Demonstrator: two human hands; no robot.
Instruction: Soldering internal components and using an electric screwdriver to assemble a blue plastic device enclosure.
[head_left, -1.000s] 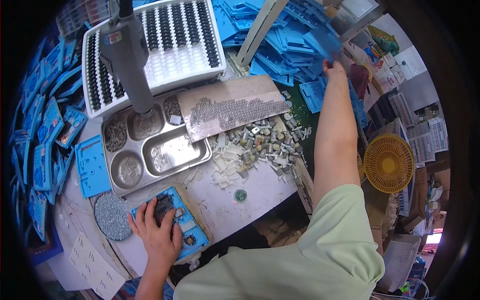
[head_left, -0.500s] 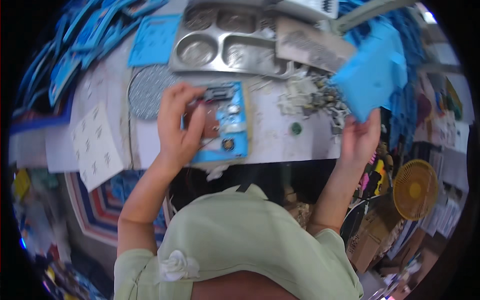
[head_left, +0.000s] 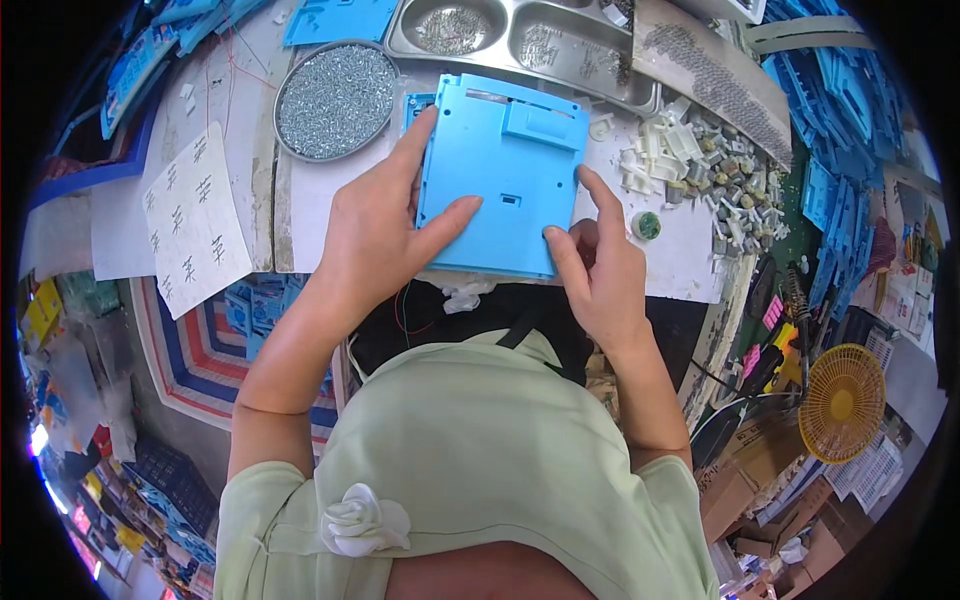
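Observation:
A flat light-blue plastic cover (head_left: 510, 165), with a raised rectangular bump and a small slot, lies between my hands near the table's front edge. My left hand (head_left: 375, 225) grips its left edge, thumb on top. At the right edge my right hand (head_left: 608, 275) holds on with thumb and fingers. Beneath, a bit of another blue part (head_left: 415, 105) sticks out at the upper left; the cover hides the rest. I cannot tell whether the two are pressed together.
A round dish of small screws (head_left: 337, 103) stands left of the cover. Behind is a metal compartment tray (head_left: 510, 18). To the right lie loose white plastic pieces (head_left: 672, 145), a small green round thing (head_left: 647, 226) and stacked blue panels (head_left: 845, 110). A written-on paper sheet (head_left: 198, 220) lies left.
My right hand has brought the blue cover from the right onto the open blue housing, hiding its inner parts. My left hand has left those parts and now holds the cover's left edge.

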